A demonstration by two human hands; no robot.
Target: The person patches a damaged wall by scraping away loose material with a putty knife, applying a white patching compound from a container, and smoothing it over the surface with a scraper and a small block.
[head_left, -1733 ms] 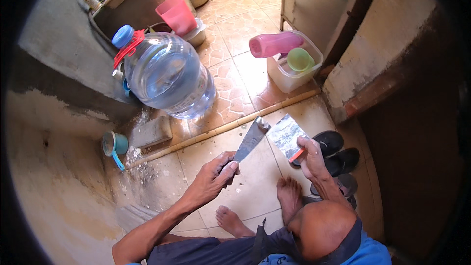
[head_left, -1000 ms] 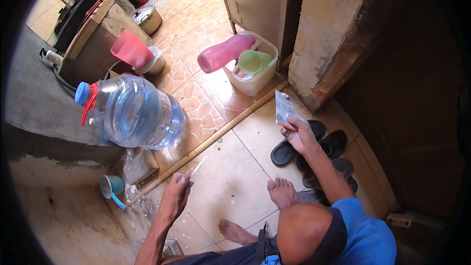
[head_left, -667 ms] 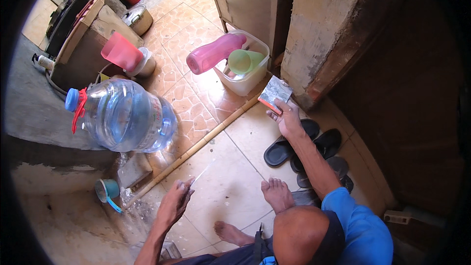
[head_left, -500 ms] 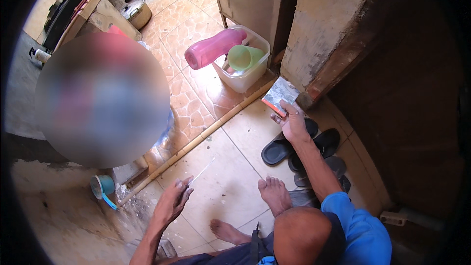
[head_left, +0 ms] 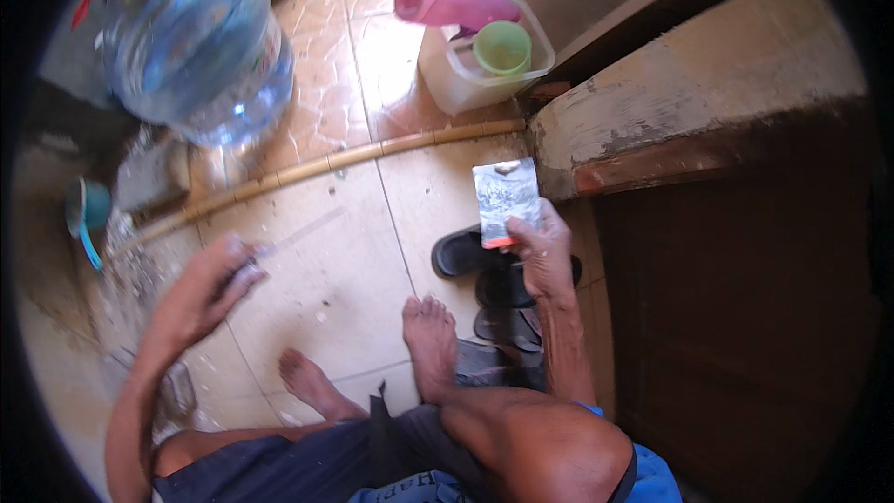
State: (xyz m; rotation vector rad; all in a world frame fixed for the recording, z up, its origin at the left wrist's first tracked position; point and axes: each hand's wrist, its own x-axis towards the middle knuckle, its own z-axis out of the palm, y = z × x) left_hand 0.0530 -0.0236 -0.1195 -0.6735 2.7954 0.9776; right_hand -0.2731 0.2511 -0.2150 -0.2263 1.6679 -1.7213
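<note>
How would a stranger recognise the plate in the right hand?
Follow the pale jointed strip across the floor to its right end. Just below, the right hand holds the squarish plate, silvery with an orange-red edge, unlike the dark sandals nearby.

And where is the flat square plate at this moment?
In the head view, right of centre: the plate is in the right hand, black sandals partly behind it.

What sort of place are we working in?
Likely a doorway in a home: black open sandals lie on one side of a tan segmented floor strip, a large clear plastic water bottle and a translucent plastic tub on the other.
</note>
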